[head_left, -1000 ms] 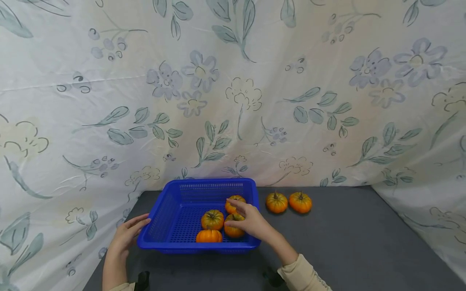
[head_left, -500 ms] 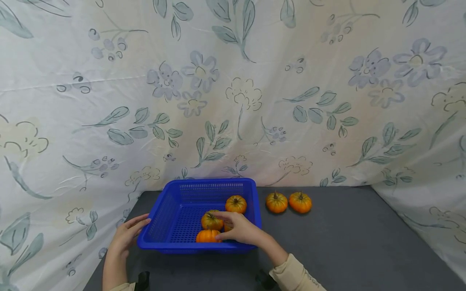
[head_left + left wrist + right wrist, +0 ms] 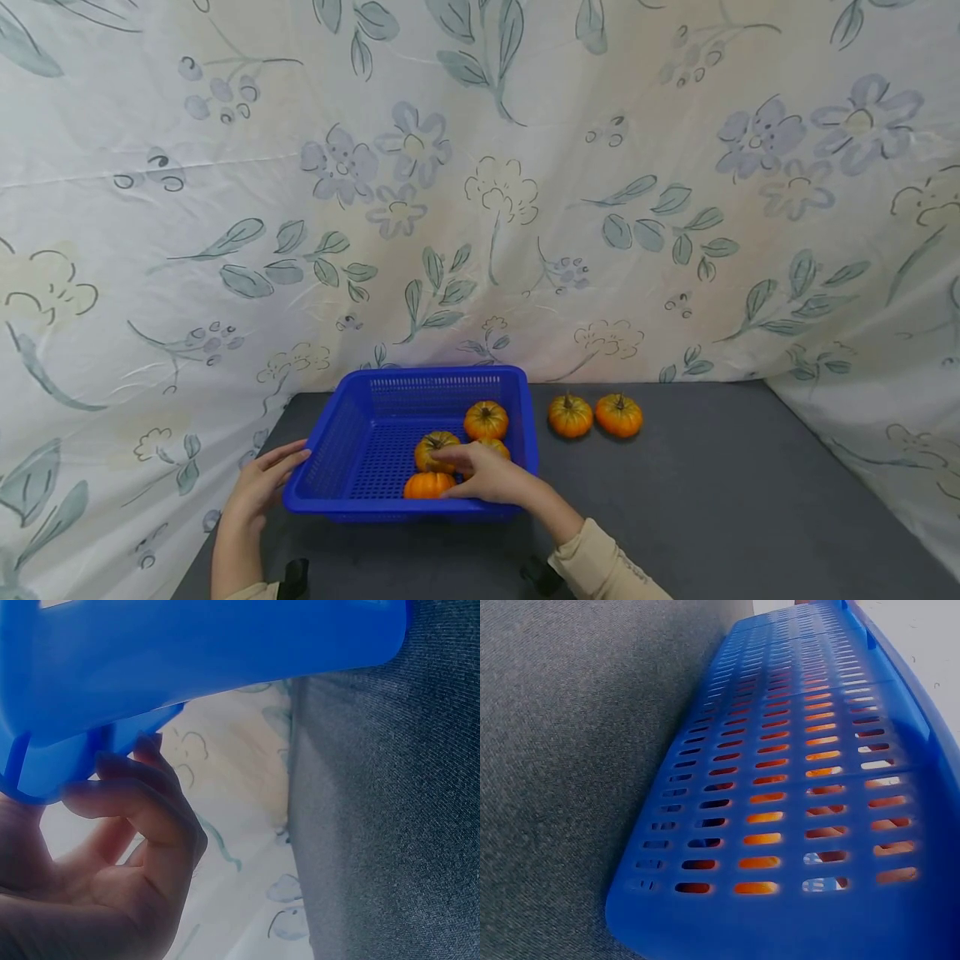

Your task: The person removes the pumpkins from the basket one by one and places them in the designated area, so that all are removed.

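Note:
A blue plastic basket (image 3: 352, 506) with slotted walls stands on the dark table and holds several small orange pumpkins. My left hand (image 3: 258, 483) holds its left rim, fingers curled beneath it in the left wrist view. Inside the basket's front right, my right hand (image 3: 495, 477) reaches in with thumb and fingers apart. Its fingertips lie over the front of the middle pumpkin (image 3: 431, 446); the thumb is beside the front pumpkin (image 3: 427, 485). Another pumpkin (image 3: 497, 447) shows partly behind the hand, and one more pumpkin (image 3: 486, 419) sits at the right rear. Exact finger contact is hidden.
Two more pumpkins, a near one (image 3: 570, 416) and a farther right one (image 3: 619, 415), sit on the dark table (image 3: 712, 500) right of the basket. A flowered cloth (image 3: 465, 192) hangs behind and at both sides. In the right wrist view, the slotted basket wall (image 3: 780, 780) blocks the hand.
My right hand has moved left and down inside the basket, and its fingers have since lowered. The pumpkin behind it now shows farther back. My left hand stays on the rim.

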A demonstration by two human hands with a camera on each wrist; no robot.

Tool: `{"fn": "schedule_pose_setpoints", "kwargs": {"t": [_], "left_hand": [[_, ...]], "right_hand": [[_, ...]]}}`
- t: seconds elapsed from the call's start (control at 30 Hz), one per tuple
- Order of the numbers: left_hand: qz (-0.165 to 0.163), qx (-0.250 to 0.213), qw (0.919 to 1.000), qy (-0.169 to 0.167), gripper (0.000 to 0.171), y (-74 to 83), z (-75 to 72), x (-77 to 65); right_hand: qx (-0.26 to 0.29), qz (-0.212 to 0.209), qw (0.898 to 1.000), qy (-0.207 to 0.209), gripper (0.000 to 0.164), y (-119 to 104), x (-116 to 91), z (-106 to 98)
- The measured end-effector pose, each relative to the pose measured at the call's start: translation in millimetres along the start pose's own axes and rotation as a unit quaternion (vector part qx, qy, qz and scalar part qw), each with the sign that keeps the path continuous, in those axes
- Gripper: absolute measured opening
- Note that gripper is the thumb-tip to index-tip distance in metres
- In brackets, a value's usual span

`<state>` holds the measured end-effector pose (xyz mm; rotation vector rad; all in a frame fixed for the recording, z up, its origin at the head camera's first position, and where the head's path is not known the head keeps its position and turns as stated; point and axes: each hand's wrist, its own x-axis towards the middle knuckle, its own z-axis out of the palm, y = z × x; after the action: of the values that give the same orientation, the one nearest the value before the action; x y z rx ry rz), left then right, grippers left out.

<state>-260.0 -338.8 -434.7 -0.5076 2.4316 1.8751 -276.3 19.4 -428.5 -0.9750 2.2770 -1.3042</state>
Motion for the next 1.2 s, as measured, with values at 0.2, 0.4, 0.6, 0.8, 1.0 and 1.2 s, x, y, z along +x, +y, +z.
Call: {"fn": "schedule_pose_setpoints", "kwargs": {"t": [0.2,0.4,0.6,0.8,1.0,1.2], "left_hand": [[-0.002,0.008,0.9999,0.007,0.072,0.8,-0.4,-0.8],[-0.002,0.012,0.9999,0.007,0.073,1.7,-0.9,-1.3],[-0.005,0.009,0.9999,0.007,0.074,1.6,-0.1,-0.7],[-0.004,0.011,0.9999,0.010,0.074,1.9,1.0,-1.1],[-0.001,0.008,0.9999,0.011,0.075,2.0,1.7,-1.3],[-0.004,0.002,1.0000,0.008,0.075,1.9,0.8,-1.1]], "right_hand": [[-0.001,-0.020,1.000,-0.018,0.049,1,3,1],[-0.011,-0.004,1.000,-0.026,0.048,0,6,1],[-0.030,-0.005,0.999,-0.025,0.049,2,10,3],[-0.053,0.000,0.998,-0.022,0.047,3,12,4],[-0.065,0.015,0.998,-0.012,0.043,3,13,4],[-0.044,0.061,0.997,0.013,0.045,4,14,5]]}}
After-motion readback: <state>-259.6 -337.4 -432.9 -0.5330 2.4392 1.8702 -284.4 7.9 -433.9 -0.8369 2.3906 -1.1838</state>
